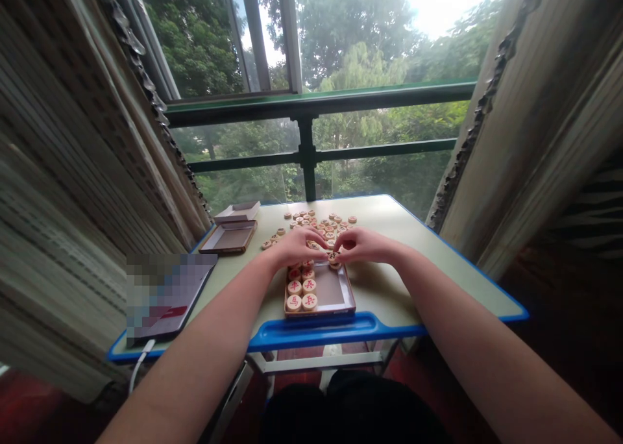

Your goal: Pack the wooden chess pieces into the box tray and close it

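Observation:
My right hand [363, 244] pinches a round wooden xiangqi piece [333, 257] with a dark character, over the upper right part of a shallow open box [349, 306]. Beside it, my left hand [298, 244] hovers across the box's far end, its thumb and fingers apart. The left thumb tip comes close to the held piece; I cannot tell if they touch. Along the box's left side lie two columns of pieces with red characters, such as a red piece [309, 302] at the near end. My left hand hides the far end of these columns.
Loose xiangqi pieces [329, 235] are scattered on the table [399, 262] beyond my hands. An empty box part [228, 237] and a lid-like tray [238, 210] stand at the back left. A laptop-like flat device [180, 295] with a white cable [141, 365] lies left. A window railing is behind.

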A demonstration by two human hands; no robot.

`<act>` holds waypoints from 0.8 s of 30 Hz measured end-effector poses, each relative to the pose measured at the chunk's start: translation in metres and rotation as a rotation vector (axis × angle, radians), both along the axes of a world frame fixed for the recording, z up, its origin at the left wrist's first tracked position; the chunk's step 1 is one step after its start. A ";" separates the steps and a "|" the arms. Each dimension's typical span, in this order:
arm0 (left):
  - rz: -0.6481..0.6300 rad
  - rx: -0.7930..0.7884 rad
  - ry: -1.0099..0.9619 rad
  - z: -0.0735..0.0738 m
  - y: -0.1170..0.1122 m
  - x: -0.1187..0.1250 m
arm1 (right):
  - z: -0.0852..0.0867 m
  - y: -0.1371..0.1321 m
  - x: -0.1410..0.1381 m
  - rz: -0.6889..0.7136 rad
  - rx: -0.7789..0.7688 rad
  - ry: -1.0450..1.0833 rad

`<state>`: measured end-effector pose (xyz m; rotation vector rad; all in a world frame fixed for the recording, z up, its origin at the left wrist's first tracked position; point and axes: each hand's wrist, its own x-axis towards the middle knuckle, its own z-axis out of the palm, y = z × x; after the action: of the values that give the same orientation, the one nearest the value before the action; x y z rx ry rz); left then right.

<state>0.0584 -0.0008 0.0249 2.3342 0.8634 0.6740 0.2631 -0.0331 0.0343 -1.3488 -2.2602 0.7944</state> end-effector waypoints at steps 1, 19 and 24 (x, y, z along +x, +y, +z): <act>0.001 0.007 0.004 0.000 0.000 0.001 | 0.000 0.000 0.001 0.009 -0.006 -0.008; -0.100 0.058 0.033 -0.006 -0.001 0.008 | -0.001 -0.001 0.003 0.051 -0.026 -0.030; -0.105 0.056 0.028 -0.006 -0.001 0.007 | 0.000 -0.002 0.002 0.044 -0.032 -0.029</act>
<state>0.0657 -0.0015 0.0189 2.4258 0.7371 0.6304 0.2654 -0.0347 0.0345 -1.3372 -2.3160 0.8347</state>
